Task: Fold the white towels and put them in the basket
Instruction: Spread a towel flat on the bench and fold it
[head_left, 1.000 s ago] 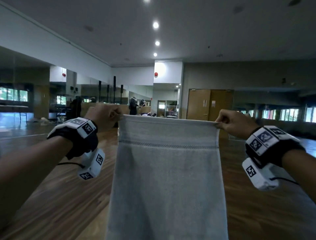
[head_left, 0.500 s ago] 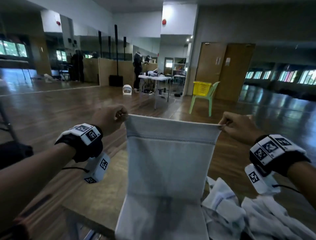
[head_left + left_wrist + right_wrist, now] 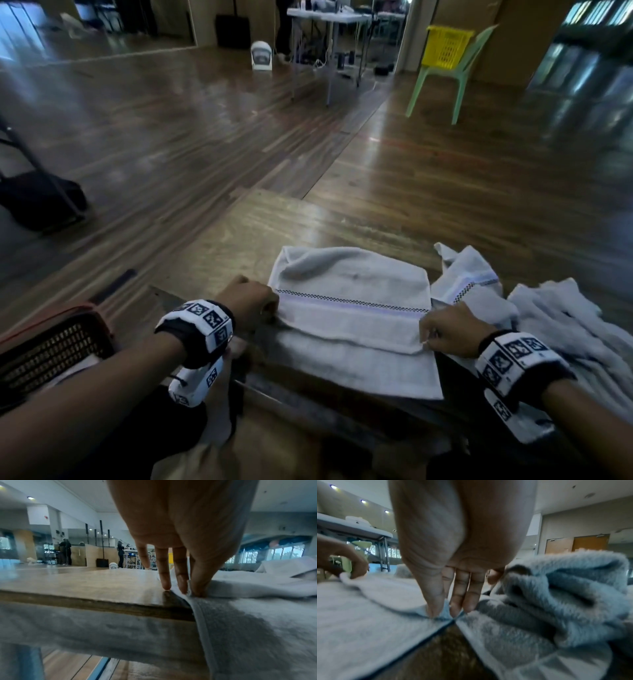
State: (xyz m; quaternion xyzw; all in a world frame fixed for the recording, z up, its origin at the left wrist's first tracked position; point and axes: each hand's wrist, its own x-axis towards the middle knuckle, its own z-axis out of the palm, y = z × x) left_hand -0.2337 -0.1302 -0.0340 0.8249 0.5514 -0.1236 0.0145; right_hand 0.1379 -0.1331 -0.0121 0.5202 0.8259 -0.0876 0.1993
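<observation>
We see one white towel [image 3: 352,308] folded over on the wooden worktop [image 3: 239,236], its near part hanging over the edge. Our left hand [image 3: 248,303] and right hand [image 3: 445,329] each pinch one corner of the upper layer. One loose heap of towels [image 3: 555,318] lies just beside. Two baskets: a dark basket [image 3: 51,346] at our left, a yellow basket [image 3: 445,46] on a green chair [image 3: 455,73] far across the wooden floor [image 3: 171,137].

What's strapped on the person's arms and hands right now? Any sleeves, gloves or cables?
Both hands, left and right, are bare: no gloves, no sleeves. Each wrist carries a black strap with white blocks printed with black square markers, a white camera unit slung beneath, and a thin black cable.
</observation>
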